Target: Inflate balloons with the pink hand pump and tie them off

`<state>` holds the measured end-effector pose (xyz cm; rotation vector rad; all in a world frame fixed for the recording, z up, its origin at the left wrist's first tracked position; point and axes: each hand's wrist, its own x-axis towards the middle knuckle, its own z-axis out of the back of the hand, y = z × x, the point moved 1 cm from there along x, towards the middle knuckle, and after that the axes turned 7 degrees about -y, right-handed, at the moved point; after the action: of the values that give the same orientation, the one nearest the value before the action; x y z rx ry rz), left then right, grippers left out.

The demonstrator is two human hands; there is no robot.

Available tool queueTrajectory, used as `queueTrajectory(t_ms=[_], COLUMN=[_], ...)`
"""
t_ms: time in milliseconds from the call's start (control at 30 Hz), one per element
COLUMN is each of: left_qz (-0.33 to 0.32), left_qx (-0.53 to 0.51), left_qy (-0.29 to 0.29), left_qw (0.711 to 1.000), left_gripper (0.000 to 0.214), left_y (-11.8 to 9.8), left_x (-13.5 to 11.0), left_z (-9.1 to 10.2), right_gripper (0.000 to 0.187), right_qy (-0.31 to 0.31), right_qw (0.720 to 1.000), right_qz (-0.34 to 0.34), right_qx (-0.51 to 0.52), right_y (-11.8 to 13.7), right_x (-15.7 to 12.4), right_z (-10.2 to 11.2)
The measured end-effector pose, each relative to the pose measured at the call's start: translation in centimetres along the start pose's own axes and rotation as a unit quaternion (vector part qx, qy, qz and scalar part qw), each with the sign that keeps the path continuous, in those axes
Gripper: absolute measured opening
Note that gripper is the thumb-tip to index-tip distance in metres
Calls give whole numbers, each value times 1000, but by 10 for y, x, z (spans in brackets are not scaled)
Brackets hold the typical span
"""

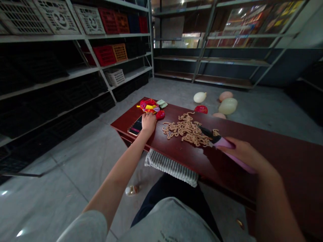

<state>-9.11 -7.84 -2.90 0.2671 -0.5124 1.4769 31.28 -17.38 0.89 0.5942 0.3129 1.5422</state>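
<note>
My right hand (246, 154) is closed round the pink body of a balloon pump (223, 144), whose black nozzle points left into a heap of limp tan balloons (188, 129) on the dark red table (277, 158). My left hand (148, 121) reaches far left and rests with curled fingers at a pile of red and yellow balloons (148, 106), beside a small red balloon (160, 115) and a phone (136, 127). I cannot make out whether its fingers hold anything.
Several inflated balloons (227, 106) lie on the floor beyond the table, and a red one (201, 109) sits at its far edge. Metal shelves with plastic crates (104, 55) line the left wall. A small greenish packet (162, 103) lies by the colourful pile.
</note>
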Motion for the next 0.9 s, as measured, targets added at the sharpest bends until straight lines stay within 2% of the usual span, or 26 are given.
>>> queueTrajectory(t_ms=[67, 133, 167, 200, 233, 267, 367, 433, 500, 567, 633, 700, 800, 900], left_qz=[34, 97, 132, 167, 201, 232, 283, 274, 270, 291, 318, 325, 301, 300], left_qx=[-51, -152, -226, -313, -409, -505, -736, -822, -866, -881, -879, -870, -864, -852], left_qy=[-14, -32, -35, -31, -19, 0, 60, 83, 90, 98, 127, 170, 198, 178], left_qw=[998, 983, 965, 934, 890, 831, 612, 491, 412, 360, 333, 330, 352, 389], left_gripper=[20, 23, 23, 24, 24, 22, 11, 8, 14, 19, 22, 21, 20, 21], left_y=[-6, -15, -21, -30, -39, -50, -87, -111, -132, -148, -160, -167, -167, -162], left_x=[3, 8, 12, 16, 20, 25, 38, 45, 51, 54, 53, 51, 46, 43], left_z=[-1, -3, -4, -6, -8, -10, -14, -16, -22, -32, -43, -52, -58, -59], right_gripper=[47, 49, 50, 50, 50, 50, 47, 48, 49, 50, 52, 52, 52, 53], right_qy=[36, 42, 55, 65, 76, 87, 108, 116, 120, 123, 126, 115, 128, 175], right_qw=[998, 988, 978, 964, 946, 923, 842, 794, 768, 751, 737, 728, 712, 702], right_qz=[-22, -43, -54, -70, -93, -113, -158, -182, -191, -188, -186, -190, -197, -198], right_qx=[51, 141, 194, 248, 302, 358, 505, 568, 600, 621, 637, 649, 662, 662], right_y=[2, 5, 8, 10, 13, 16, 18, 14, 7, 0, -2, -2, 2, 8], right_x=[8, 16, 20, 24, 28, 31, 39, 42, 43, 42, 40, 38, 36, 32], right_z=[-1, -4, -8, -12, -18, -24, -43, -52, -56, -55, -52, -51, -54, -60])
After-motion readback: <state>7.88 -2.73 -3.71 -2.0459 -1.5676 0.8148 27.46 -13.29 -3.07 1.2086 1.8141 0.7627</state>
